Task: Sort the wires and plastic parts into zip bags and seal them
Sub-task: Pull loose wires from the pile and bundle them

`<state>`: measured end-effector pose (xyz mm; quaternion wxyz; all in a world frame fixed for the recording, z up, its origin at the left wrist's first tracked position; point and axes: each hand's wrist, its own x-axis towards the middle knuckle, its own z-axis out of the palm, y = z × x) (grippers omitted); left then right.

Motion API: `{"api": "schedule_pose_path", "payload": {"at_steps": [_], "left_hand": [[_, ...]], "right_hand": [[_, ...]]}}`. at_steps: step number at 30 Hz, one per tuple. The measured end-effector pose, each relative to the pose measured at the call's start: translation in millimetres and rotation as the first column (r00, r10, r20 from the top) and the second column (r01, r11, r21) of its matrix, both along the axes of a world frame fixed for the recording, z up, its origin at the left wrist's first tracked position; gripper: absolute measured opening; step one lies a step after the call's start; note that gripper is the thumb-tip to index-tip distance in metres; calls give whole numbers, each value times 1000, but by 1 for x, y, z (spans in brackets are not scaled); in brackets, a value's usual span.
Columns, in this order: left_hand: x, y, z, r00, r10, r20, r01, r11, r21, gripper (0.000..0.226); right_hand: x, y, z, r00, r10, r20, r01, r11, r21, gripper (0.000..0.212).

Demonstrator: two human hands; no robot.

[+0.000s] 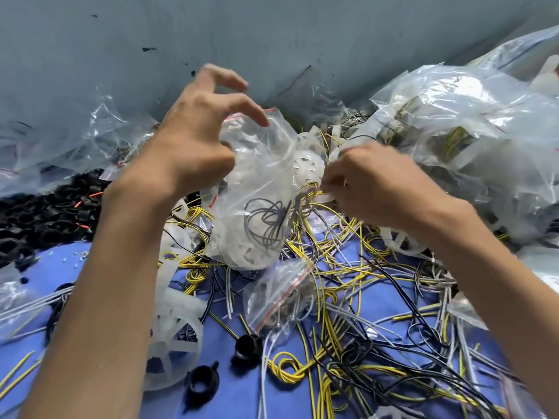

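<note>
L hand (193,137) raised higher, fingers (245,104) spread & hooked like a claw, thumb & palm gripping a zip bag (260,189). R hand (372,189) lower, knuckles up, fingers bunched tight, pinching a pale plastic part (328,195), motion-blurred. Both forearms bare, reaching fwd from bottom corners, hands near each other, not touching.

I am finding bare blue cloth (57,267) lying open only at the near left, below the black parts heap (36,213), and that is leaving room for a hand. Tangled wires (348,297) are covering the centre and right, black knobs (248,347) and white wheels (178,328) are crowding the near gap, filled bags (453,122) are piling up at right, the raised zip bag (260,182) is blocking the middle, and the grey wall (272,31) is closing the far side
</note>
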<state>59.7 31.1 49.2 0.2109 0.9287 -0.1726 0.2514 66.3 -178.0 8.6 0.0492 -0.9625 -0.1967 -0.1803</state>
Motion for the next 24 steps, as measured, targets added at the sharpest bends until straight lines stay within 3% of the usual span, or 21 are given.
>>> {"api": "schedule_pose_path", "payload": {"at_steps": [5,8,11,15,18,24], "left_hand": [[-5,-5,2,983,-163,-81,164,986,6,66],[-7,-11,2,977,-177,-122,174,984,-34,49],[-8,-15,5,963,-205,-174,195,978,-74,23],[-6,-19,5,981,-123,-150,115,991,-63,26],[-7,-22,3,992,-69,-104,60,994,-89,22],[-8,-30,1,987,-155,-51,144,974,-172,26]], "right_hand": [[-3,-8,19,978,11,206,-74,952,297,14],[-4,-9,23,969,32,246,-121,927,356,28],[-9,-6,28,962,57,266,-178,873,454,27],[-15,-5,36,943,65,328,-259,762,593,20],[-19,-2,39,937,118,328,-310,713,628,17],[-25,4,41,910,280,306,-415,634,653,11]]}}
